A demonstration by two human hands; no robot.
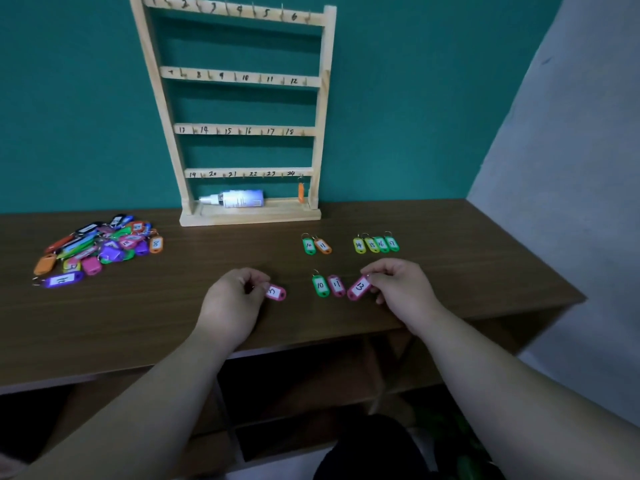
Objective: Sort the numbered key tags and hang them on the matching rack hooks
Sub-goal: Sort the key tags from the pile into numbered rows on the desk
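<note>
The pink tag 13 point(359, 287) lies tilted on the table point(138, 317), its long axis running from lower left to upper right. Its free end points down-left toward the pink tag 11 point(336, 285), and its upper end is pinched in the curled fingertips of the right hand point(398, 289). The second pink tag point(276, 292), whose label looks like a 3, lies nearly level, with its free end pointing right. Its left end is pinched by the left hand point(235, 296), whose fingers curl over it.

Between the two hands, the green tag 10 point(320, 285) and the pink tag 11 lie side by side, long axes roughly front to back, the green one's ring at its far end. Farther back lie a green and orange pair point(315, 245) marked 10 and 11, and to their right a row of four tags point(375, 244) marked 14 to 17, touching one another.

A loose pile of tags point(100, 249) sits well apart at the table's left. The wooden rack point(239, 77) stands at the back, with numbered bars; an orange tag point(301, 192) hangs below 24, and a white bottle point(239, 198) lies on the rack's base.
</note>
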